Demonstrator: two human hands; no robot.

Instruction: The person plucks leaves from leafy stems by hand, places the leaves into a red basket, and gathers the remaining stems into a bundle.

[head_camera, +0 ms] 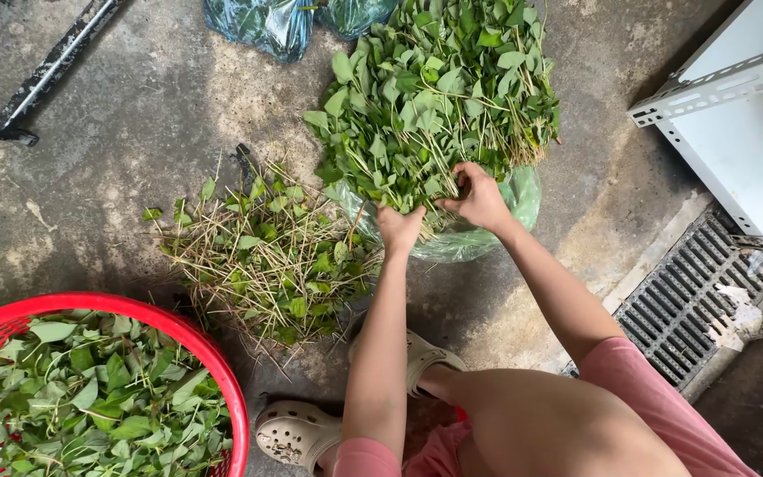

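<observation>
While my left hand and right hand pinch stems in the unsorted heap, the basket holds picked leaves and discards lie between.

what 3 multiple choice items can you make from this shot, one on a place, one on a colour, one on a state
1. Where is the basket of picked leaves?
A. lower left
B. top right
C. on the drain grate

2. What colour is that basket?
A. blue
B. red
C. white

3. What are the hands doing?
A. resting on the knees
B. holding a knife
C. gripping stems in the big bunch

Answers:
1 A: the basket sits at the lower left corner, far from the drain grate.
2 B: its rim is red.
3 C: the left hand and right hand are both in the stems of the leafy bunch, which lies on a clear bag.
</observation>
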